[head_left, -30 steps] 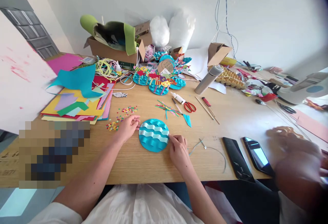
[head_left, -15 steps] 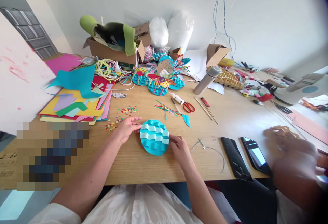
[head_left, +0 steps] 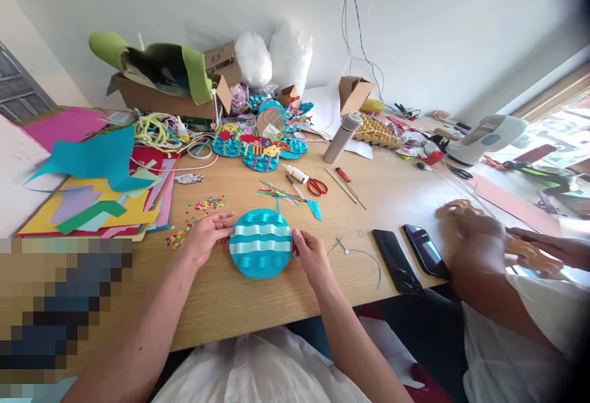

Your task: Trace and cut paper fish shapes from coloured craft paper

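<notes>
A round turquoise paper disc (head_left: 260, 262) with raised wavy strips, two of them pale mint, is held near the table's front edge, its face turned up toward me. My left hand (head_left: 208, 237) grips its left rim, thumb and fingers at the edge. On the opposite rim my right hand (head_left: 310, 254) pinches with the thumb in front; its other fingers are partly hidden. Just beyond the disc lie thin coloured paper strips (head_left: 276, 194), a white glue bottle (head_left: 296, 174), red-handled scissors (head_left: 317, 187) and a turquoise paper scrap (head_left: 314, 209). Small confetti pieces (head_left: 209, 204) are scattered beyond my left hand.
Coloured paper sheets (head_left: 41, 222) are stacked at left. Finished turquoise paper crafts (head_left: 260, 160) stand at the back beside a grey flask (head_left: 343, 139). Two phones (head_left: 397, 262) lie at right, near a co-worker's arm (head_left: 483, 280) holding tan wavy paper.
My view has swung to the right. The disc has tilted up to face me more squarely, still between both hands. The co-worker's arm has shifted, and more of their work shows.
</notes>
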Demonstrator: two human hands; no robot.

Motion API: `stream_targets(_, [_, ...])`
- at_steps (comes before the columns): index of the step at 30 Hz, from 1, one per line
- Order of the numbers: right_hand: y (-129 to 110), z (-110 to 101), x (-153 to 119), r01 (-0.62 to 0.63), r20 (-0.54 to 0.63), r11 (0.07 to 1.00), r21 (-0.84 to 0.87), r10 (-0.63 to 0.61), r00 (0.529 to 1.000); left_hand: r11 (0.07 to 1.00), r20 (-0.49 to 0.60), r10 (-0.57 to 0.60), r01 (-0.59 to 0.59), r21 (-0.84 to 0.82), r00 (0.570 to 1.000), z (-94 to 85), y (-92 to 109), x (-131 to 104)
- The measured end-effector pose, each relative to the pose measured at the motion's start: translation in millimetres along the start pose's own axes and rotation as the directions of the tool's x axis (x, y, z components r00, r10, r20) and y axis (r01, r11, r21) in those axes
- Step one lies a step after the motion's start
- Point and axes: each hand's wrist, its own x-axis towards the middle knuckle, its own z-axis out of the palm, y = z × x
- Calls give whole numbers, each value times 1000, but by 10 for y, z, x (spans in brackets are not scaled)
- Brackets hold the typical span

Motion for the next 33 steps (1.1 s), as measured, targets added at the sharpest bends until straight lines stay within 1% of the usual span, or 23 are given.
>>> stream_targets(4, [28, 37, 43, -11, -11, 1000, 7, 12, 1000, 999, 2, 17, -17, -28, 1000, 8, -5, 0])
stream_targets(7, [77, 50, 86, 13, -64, 999, -32, -15, 998, 999, 10, 18, -17, -44, 1000, 12, -9, 1])
stream_targets(10, [60, 54, 129, 50, -133, 999, -22, -52, 990, 999, 45, -21, 22, -35, 999, 15, -9, -13])
stream_targets(12, [10, 52, 148, 63, -152, 998, -2, -62, 986, 998, 84, -56, 58, -18, 995, 17, -5, -30])
stream_targets(14, [-42, 52, 154, 71, -152, 997, 22, -67, 986, 998, 109, -68, 69, -8, 992, 18, 2, -44])
stream_targets(17, [-65, 65, 127, 81, -132, 992, 92, -69, 989, 999, 102, -39, 41, -22, 994, 14, 8, -45])
stream_targets(21, [14, 108, 55, 44, -70, 981, 191, -31, 997, 998, 63, 7, -3, -59, 998, 7, 0, -17])
stream_targets(25, [79, 145, 22, 23, -46, 983, 184, -15, 999, 997, 48, 24, -20, -77, 999, 18, -13, -11])
stream_targets(28, [58, 157, 40, 21, -67, 988, 154, -10, 998, 997, 58, 15, -10, -80, 998, 34, -13, -29])
stream_targets(33, [-6, 175, 87, 53, -157, 993, 104, -37, 987, 998, 125, -41, 48, -51, 991, 55, 3, -72])
